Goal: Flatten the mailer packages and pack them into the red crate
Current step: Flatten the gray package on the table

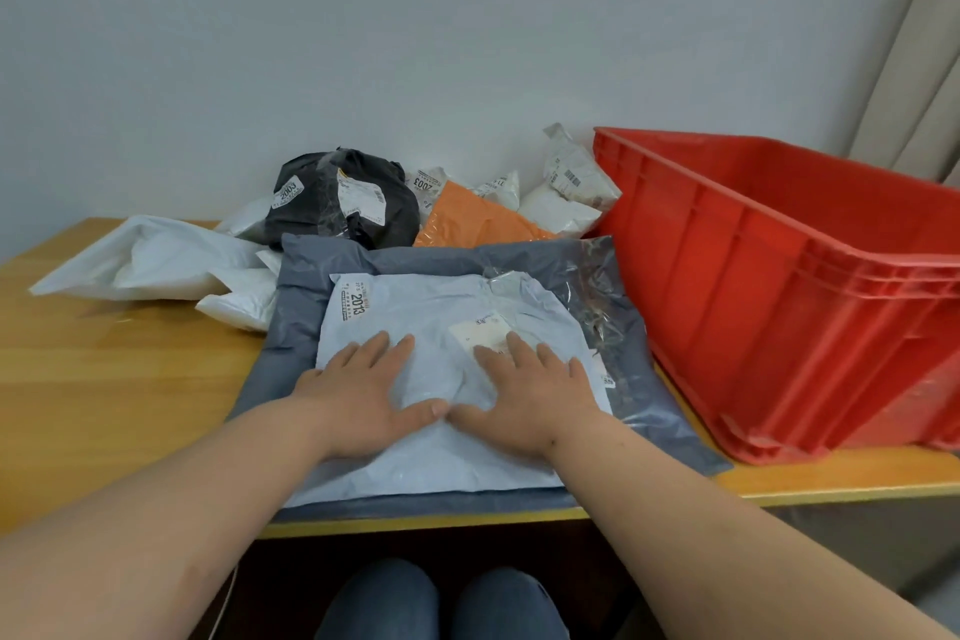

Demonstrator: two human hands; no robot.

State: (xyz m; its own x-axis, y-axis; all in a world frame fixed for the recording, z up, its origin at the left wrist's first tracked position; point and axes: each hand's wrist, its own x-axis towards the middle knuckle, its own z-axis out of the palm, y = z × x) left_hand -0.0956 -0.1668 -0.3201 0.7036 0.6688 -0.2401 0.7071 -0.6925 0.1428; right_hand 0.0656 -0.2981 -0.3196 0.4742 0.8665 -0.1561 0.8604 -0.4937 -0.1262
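Head view: a plain pale wall backs a wooden tabletop (119, 379), with a curtain at 2 o'clock. The left hand (358, 395) and right hand (524, 395) lie flat, fingers straight and spread, thumbs nearly touching, pressing a pale blue mailer (431, 307) at the centre. It rests on a larger grey mailer (306, 286), whose near edge overhangs the tabletop at 6 o'clock. The red crate (779, 286) stands at 3 o'clock, just beside the grey mailer; its inside is hidden from here.

Behind, at 12 o'clock, wait a black bundle (343, 198), an orange mailer (478, 224) and several white mailers (156, 260), the last spreading toward 10 o'clock.

Risks, as I judge them: both films look slick, so a forward push could slide the blue mailer off the grey one, or carry the whole stack back into the pile. The overhang means a downward press near the edge could tip the pair toward the lap. Trapped air may spring the mailer back up once the hands lift, or burst a seam if pressed hard. The paper label (483, 333) under the right fingers could crease or peel.
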